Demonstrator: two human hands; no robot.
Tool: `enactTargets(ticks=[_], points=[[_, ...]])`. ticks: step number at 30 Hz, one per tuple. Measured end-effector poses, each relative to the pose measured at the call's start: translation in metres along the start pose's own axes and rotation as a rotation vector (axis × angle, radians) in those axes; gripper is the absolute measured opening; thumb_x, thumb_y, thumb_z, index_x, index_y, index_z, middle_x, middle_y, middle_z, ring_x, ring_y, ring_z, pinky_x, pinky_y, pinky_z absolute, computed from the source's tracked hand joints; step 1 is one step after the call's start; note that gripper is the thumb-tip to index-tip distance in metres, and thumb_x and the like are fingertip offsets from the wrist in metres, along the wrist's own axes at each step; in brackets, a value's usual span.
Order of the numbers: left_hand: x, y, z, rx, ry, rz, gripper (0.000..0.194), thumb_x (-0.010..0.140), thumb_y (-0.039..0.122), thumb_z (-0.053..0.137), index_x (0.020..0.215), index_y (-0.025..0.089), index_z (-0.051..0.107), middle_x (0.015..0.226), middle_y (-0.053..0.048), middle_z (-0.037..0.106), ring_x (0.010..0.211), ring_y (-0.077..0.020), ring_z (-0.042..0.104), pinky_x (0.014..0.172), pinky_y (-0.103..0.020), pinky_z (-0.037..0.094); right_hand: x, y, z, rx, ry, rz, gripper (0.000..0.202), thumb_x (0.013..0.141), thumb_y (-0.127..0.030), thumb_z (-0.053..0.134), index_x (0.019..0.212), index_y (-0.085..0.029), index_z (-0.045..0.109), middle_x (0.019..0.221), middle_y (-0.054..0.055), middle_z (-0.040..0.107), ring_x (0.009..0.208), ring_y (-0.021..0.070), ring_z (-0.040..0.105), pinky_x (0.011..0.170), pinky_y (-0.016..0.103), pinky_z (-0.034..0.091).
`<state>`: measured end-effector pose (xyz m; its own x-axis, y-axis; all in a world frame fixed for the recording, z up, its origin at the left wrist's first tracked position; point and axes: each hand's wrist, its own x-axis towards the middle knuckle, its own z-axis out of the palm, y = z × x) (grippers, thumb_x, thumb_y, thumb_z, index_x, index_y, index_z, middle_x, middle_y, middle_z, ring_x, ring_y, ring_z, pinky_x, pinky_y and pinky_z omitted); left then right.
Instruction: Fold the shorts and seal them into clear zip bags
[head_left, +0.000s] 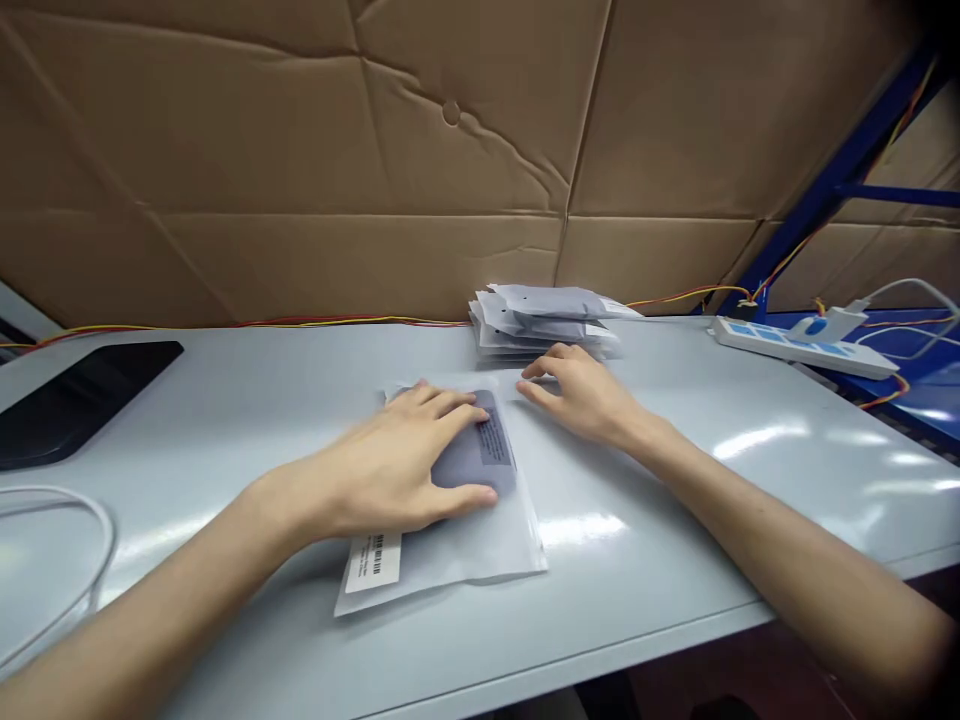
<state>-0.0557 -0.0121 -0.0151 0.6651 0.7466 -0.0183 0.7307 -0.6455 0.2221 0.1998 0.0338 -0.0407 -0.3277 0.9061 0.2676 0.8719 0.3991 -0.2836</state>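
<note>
A frosted plastic bag (pixel 480 540) with a dark flat item inside lies on the table. My left hand (pixel 405 455) rests flat on it, fingers spread. A white barcode label (pixel 373 562) shows at the bag's near left corner, and a block of small print sits on the dark item. Beside the bag's far right corner is my right hand (pixel 574 390), low over the table with its fingers loosely curved and apart; nothing shows between them. Just beyond that hand is a stack of similar filled bags (pixel 536 315).
A black phone-like slab (pixel 90 395) lies at the left, with a white cable (pixel 105 540) nearer me. At the right edge stands a white power strip (pixel 802 345) with a plug in it. Cardboard (pixel 300 150) walls the back; red and yellow wires run along its foot. A blue frame (pixel 840 180) rises at right.
</note>
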Motion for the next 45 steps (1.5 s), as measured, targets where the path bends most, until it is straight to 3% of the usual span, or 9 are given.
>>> enactTargets(ticks=[3, 5, 15, 23, 32, 45], points=[[0.000, 0.006, 0.006, 0.041, 0.002, 0.040, 0.086, 0.086, 0.077, 0.052, 0.156, 0.029, 0.041, 0.162, -0.007, 0.042, 0.148, -0.0384, 0.036, 0.125, -0.060, 0.022, 0.001, 0.002, 0.003, -0.005, 0.006, -0.024, 0.027, 0.098, -0.039, 0.057, 0.101, -0.021, 0.077, 0.112, 0.011, 0.071, 0.112, 0.0288, 0.062, 0.099, 0.044, 0.048], [0.001, 0.010, 0.009, 0.057, 0.012, 0.056, 0.086, 0.087, 0.075, 0.054, 0.157, 0.027, 0.040, 0.163, -0.007, 0.040, 0.150, -0.0380, 0.035, 0.126, -0.059, 0.019, 0.002, 0.002, 0.005, 0.001, 0.023, -0.050, 0.025, 0.097, -0.038, 0.058, 0.099, -0.021, 0.077, 0.109, 0.012, 0.072, 0.111, 0.0291, 0.063, 0.098, 0.044, 0.049], [0.006, 0.018, 0.013, 0.032, 0.090, 0.170, 0.078, 0.091, 0.066, 0.056, 0.154, 0.023, 0.043, 0.164, -0.010, 0.038, 0.154, -0.0363, 0.028, 0.128, -0.060, 0.017, 0.005, 0.004, 0.014, 0.071, 0.074, 0.007, 0.027, 0.098, -0.034, 0.054, 0.090, -0.021, 0.077, 0.106, 0.011, 0.074, 0.105, 0.0277, 0.065, 0.092, 0.041, 0.050], [0.007, 0.016, 0.019, 0.049, 0.128, 0.180, 0.075, 0.092, 0.064, 0.054, 0.153, 0.020, 0.045, 0.161, -0.012, 0.043, 0.150, -0.0364, 0.035, 0.128, -0.059, 0.019, 0.009, 0.002, 0.014, 0.089, 0.076, 0.106, 0.037, 0.098, -0.035, 0.053, 0.069, -0.021, 0.071, 0.088, 0.011, 0.076, 0.093, 0.0273, 0.068, 0.083, 0.038, 0.050], [0.006, 0.025, 0.026, 0.153, 0.076, 0.124, 0.068, 0.102, 0.057, 0.037, 0.157, 0.016, 0.040, 0.164, -0.014, 0.037, 0.154, -0.0331, 0.029, 0.129, -0.056, 0.015, 0.006, -0.001, 0.017, 0.130, 0.079, 0.149, 0.025, 0.094, -0.034, 0.057, 0.080, -0.020, 0.073, 0.104, 0.012, 0.074, 0.108, 0.0306, 0.062, 0.092, 0.044, 0.050], [0.015, 0.032, 0.036, 0.220, 0.135, -0.019, 0.073, 0.102, 0.062, 0.032, 0.155, 0.014, 0.044, 0.161, -0.015, 0.042, 0.150, -0.0367, 0.037, 0.125, -0.059, 0.024, 0.001, -0.007, 0.019, 0.067, 0.046, 0.102, 0.022, 0.087, -0.032, 0.062, 0.069, -0.022, 0.071, 0.107, 0.010, 0.071, 0.108, 0.0318, 0.059, 0.099, 0.053, 0.042]])
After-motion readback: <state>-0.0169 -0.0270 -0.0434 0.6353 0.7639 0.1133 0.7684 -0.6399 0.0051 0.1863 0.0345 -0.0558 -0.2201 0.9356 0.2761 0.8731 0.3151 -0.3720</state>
